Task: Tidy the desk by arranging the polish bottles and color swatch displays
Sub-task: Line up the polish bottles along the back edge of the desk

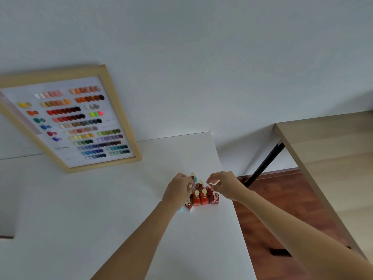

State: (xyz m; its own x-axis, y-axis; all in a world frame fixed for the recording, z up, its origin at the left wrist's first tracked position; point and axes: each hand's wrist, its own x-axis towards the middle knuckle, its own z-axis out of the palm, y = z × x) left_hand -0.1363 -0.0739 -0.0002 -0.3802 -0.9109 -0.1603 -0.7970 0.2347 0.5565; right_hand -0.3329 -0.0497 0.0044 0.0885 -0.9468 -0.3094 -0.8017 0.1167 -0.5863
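Several red polish bottles with gold caps stand bunched near the right edge of the white desk. A teal bottle stands at the back of the bunch. My left hand rests against the bunch's left side, fingers curled around a gold-capped bottle. My right hand hovers over the right side, fingers bent and apart above the bottles; whether it touches one is unclear. A wood-framed color swatch display leans at the back left against the wall.
The desk's right edge runs right beside the bottles, with reddish wood floor below. A light wooden table with a black leg stands to the right.
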